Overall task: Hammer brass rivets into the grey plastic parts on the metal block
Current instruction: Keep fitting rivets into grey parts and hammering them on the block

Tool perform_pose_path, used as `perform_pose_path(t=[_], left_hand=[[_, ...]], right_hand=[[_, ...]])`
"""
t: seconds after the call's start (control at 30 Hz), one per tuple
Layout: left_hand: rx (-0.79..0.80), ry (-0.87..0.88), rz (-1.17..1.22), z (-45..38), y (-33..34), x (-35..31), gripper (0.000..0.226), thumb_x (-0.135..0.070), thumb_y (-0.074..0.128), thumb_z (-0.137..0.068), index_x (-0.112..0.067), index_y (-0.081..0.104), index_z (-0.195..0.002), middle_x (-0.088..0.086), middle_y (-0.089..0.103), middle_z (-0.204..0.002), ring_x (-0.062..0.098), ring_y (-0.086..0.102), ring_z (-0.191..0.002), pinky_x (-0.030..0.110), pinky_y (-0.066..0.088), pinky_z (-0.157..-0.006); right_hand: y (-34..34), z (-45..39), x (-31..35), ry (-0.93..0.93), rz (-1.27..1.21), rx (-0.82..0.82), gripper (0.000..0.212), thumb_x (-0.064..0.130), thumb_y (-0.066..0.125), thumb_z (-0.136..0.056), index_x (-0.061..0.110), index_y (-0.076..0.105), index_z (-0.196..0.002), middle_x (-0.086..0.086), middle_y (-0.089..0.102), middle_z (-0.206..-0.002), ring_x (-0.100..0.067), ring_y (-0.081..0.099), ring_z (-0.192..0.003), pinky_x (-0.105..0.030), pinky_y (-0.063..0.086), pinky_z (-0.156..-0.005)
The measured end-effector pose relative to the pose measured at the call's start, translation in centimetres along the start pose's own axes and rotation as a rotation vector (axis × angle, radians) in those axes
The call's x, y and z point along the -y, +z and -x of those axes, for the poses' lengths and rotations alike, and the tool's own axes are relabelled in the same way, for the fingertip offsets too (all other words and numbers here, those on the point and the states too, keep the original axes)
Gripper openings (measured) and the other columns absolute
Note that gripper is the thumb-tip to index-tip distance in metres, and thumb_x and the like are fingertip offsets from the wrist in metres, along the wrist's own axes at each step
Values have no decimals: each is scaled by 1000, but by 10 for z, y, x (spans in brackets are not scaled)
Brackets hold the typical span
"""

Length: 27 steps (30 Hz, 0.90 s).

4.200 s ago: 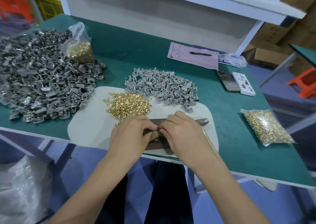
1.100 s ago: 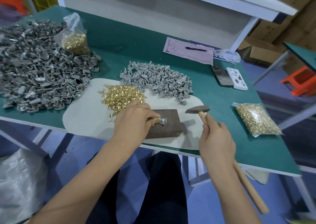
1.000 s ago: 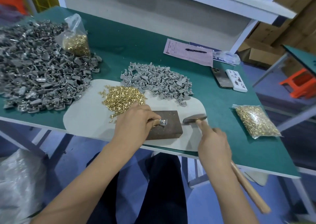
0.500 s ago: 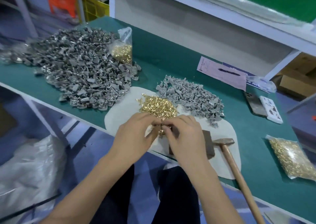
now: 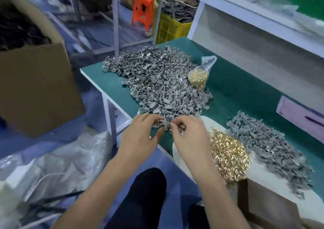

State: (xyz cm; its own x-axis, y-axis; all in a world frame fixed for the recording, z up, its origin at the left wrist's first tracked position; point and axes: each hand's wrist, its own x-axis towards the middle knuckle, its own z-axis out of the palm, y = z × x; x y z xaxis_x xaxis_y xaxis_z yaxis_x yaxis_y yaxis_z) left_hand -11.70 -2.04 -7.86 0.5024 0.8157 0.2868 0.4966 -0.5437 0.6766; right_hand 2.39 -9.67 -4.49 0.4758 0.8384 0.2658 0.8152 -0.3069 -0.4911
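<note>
Both hands meet at the near edge of the big pile (image 5: 157, 81): the left hand (image 5: 140, 137) and right hand (image 5: 189, 137) each pinch a small grey part, probably to add a finished one. Loose rivets (image 5: 228, 157) and unriveted parts (image 5: 273, 144) lie right, near the block (image 5: 270, 211), within easy reach.

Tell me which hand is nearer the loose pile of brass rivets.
Right. The right hand hovers just left of the loose brass rivets, close to the pile's edge; the left hand is farther left, beyond the right hand, at the table's edge.
</note>
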Motion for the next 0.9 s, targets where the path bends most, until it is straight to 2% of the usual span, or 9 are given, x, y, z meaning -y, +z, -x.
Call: perform_pose_path(t=[0.1,0.23,0.4,0.53,0.6,0.67,0.7,0.8,0.9], left_hand=[[-8,-19,-28,-10,-3,11,29,-33,65,-93,-32,62,-121,-15,60,-115,13,47,-111,36,50,-88],[50,-15,-42,-16,-3,17,28,-32,64,-94,-31,62,-122,-15,59,-116,12,46,-114,33,46,-94],[79,-15,-35,-17,1,19,26,-32,63,-94,-31,64,-120,-15,58,-115,10,46,-116,24,42,-87],[58,24,-14,-17,2,12,24,-26,65,-93,-25,67,-117,-11,61,-112,12,50,-113,31,45,-96],[77,41,13,-15,6,6,24,-27,65,-93,-28,66,-116,-15,61,-109,2,52,-105,25,46,-90],[121,65,77,-12,12,-3,23,-26,64,-92,-33,66,-113,-21,57,-101,-11,50,-89,11,41,-74],[152,78,113,-10,17,-9,22,-27,64,-91,-35,66,-112,-22,57,-98,-12,49,-84,10,40,-70],[232,103,105,-5,41,-32,16,-35,64,-93,-38,66,-109,-21,60,-97,-2,54,-90,24,47,-73],[308,121,46,-1,65,-54,18,-41,62,-93,-41,64,-110,-21,60,-100,1,55,-95,23,42,-71]], right_hand=[[8,-22,2,73,59,1,10,35,62,-97,33,71,-95,18,65,-96,-9,48,-100,-30,40,-76],[13,-39,-4,145,90,5,12,34,61,-97,31,70,-90,14,67,-96,-14,51,-102,-35,48,-78],[20,-47,-9,166,88,48,12,33,62,-97,30,72,-91,12,68,-96,-18,59,-102,-38,53,-79],[18,-45,-10,139,55,40,13,31,62,-98,31,75,-97,11,69,-99,-18,59,-103,-37,53,-80],[10,-40,-16,129,38,9,15,32,60,-98,31,75,-101,12,70,-101,-16,59,-103,-37,53,-81],[-3,-32,-28,133,40,-39,17,33,59,-99,31,75,-102,12,71,-101,-16,59,-101,-37,51,-81],[-12,-26,-36,146,45,-60,17,33,58,-99,30,75,-102,11,71,-100,-16,59,-99,-37,51,-81],[-39,-4,-64,223,102,-105,19,33,57,-100,26,74,-99,8,71,-96,-18,61,-94,-38,51,-79],[-67,26,-90,295,140,-134,20,32,56,-100,25,75,-101,9,72,-97,-17,63,-93,-36,53,-80]])
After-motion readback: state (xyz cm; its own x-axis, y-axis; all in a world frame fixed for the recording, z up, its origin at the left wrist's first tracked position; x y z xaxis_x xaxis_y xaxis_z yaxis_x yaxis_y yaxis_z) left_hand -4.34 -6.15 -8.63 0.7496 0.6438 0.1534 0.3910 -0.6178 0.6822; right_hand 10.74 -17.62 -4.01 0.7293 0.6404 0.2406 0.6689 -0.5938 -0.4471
